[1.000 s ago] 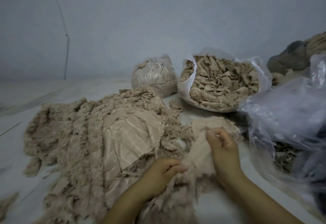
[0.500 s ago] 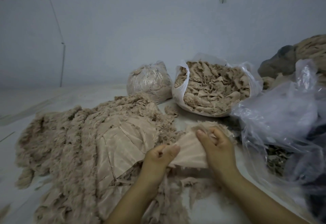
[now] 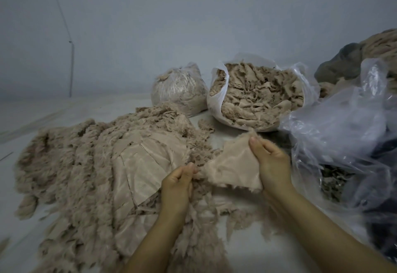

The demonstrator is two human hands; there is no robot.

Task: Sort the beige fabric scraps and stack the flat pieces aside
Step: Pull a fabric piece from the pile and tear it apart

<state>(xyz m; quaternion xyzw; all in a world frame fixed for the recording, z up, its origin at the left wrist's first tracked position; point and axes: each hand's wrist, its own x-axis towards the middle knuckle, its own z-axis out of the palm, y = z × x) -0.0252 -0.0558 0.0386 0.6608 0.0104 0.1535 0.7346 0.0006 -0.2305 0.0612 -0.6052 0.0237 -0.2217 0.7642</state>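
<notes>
step: we are stretching a beige scrap (image 3: pixel 234 165) above the surface's near-right part | hands: left hand (image 3: pixel 178 178) pinching its frayed left corner, right hand (image 3: pixel 270 161) gripping its right edge | handling: probably light, limp, fraying; best held by opposite edges

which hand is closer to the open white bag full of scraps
Right. The right hand holds the fabric piece just below the open white bag; the left hand pinches the piece's other end, lower and further left.
</notes>
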